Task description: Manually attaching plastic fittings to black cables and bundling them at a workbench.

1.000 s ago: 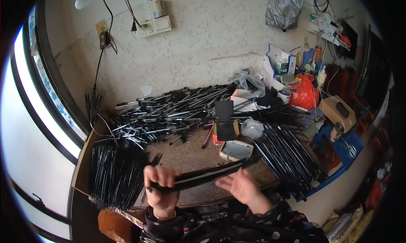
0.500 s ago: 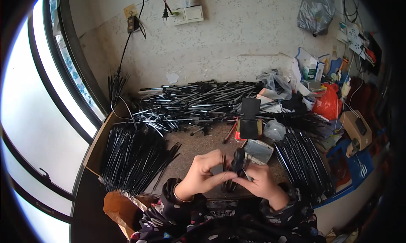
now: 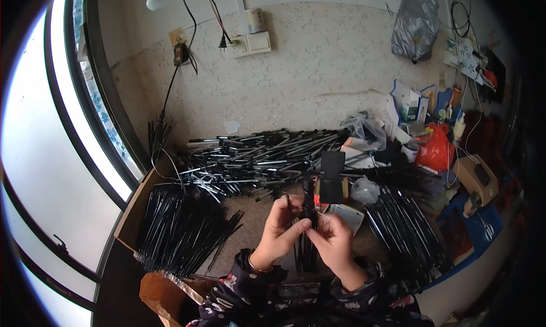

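Above the front of the table my hands meet, thumbs nearly touching, around a thick black rod (image 3: 309, 199) that stands roughly upright. My left hand (image 3: 280, 227) is closed on its left side, with a thin dark piece showing by the index finger. From the right, my right hand (image 3: 333, 236) is closed on the same rod. Several thin dark rods (image 3: 305, 254) show below the thumbs; whether they join the thick one I cannot tell. Just beyond my hands are a black flat holder (image 3: 333, 166) on a red box and a grey box (image 3: 348, 218).
Bundles of thin black rods lie left (image 3: 182, 230) and right (image 3: 404, 230). A long heap of black and silver rods (image 3: 267, 153) runs along the wall. A red plastic bag (image 3: 437, 148) and clear bags sit at the back right. A brown paper bag (image 3: 162, 296) stands below the front left.
The view has tilted up, so the wall and heap sit lower in it. The black rod, blurred and tilted before, now stands upright between my hands, which have drawn closer together.
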`<state>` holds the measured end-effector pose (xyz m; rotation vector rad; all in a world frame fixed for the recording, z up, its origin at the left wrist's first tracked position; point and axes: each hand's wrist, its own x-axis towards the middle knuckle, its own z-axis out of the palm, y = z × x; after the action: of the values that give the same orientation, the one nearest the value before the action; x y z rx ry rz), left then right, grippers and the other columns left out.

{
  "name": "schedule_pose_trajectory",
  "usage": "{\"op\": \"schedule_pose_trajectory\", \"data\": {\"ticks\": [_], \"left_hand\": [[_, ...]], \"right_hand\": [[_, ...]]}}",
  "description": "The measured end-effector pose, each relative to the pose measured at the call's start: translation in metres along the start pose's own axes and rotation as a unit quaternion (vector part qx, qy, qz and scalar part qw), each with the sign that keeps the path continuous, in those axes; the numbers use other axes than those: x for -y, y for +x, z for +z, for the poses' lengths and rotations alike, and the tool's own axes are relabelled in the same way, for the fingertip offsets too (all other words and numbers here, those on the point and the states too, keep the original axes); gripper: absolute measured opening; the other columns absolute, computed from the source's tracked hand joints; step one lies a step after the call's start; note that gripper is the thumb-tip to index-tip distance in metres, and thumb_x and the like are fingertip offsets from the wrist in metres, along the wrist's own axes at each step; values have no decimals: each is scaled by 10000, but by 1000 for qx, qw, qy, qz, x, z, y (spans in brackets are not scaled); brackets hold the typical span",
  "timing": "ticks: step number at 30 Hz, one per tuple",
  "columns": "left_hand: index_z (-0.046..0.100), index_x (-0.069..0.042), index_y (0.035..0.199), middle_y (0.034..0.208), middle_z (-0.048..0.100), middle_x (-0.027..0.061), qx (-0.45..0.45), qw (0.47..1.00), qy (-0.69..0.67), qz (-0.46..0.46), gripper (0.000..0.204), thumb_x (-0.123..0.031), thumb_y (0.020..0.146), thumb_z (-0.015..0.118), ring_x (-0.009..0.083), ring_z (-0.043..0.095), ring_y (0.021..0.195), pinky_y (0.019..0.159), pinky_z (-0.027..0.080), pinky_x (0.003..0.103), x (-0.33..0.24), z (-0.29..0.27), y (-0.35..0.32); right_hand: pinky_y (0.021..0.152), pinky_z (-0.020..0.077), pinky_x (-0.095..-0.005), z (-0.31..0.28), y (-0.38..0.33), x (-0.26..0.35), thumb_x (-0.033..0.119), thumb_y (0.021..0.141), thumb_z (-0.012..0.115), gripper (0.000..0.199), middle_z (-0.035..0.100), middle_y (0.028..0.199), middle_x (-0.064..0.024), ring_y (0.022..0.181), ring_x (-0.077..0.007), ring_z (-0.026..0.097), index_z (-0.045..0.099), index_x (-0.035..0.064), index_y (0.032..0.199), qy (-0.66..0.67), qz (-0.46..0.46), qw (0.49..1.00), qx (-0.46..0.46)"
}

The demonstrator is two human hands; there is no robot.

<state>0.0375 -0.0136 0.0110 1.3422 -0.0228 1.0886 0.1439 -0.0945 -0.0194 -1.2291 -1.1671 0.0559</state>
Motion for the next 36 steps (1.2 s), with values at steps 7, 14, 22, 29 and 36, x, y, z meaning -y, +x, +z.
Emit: {"op": "schedule_pose_trajectory", "data": {"ticks": [7,14,22,29,36], "left_hand": [[500,-15,972,998,523,89,32,968,191,162,389,23,683,758,152,517,909,803,424,267,-16,-20,5],[485,3,989,971,547,105,27,984,131,117,444,4,662,784,160,556,842,776,445,272,-11,-37,-9],[482,20,1038,1009,610,145,55,997,42,34,392,17,729,724,218,598,984,875,461,313,-23,-33,-17],[515,31,1023,1062,622,183,42,998,35,23,291,31,777,670,242,612,997,878,479,335,-20,-28,-30],[510,41,1046,1061,617,198,-12,923,367,117,360,-48,765,715,238,613,975,811,501,326,-34,12,-37]], "right_hand": [[475,413,-246,0,0,27,29,725,713,218,548,677,-35,511,-104,519,542,22,859,29,30,998,56],[471,390,-197,-7,2,26,-15,760,688,218,583,664,-20,526,-48,520,544,-6,923,35,-42,993,108],[490,445,-272,-12,5,17,28,717,719,274,594,706,-76,534,-165,575,601,12,963,57,-85,987,123],[484,445,-268,-20,3,53,-1,708,706,244,609,801,-106,564,-193,594,621,-7,937,-131,-206,960,140],[604,496,-281,-25,0,44,-4,714,681,351,607,917,-121,723,-237,635,576,-17,1049,-111,-95,987,61]]}}
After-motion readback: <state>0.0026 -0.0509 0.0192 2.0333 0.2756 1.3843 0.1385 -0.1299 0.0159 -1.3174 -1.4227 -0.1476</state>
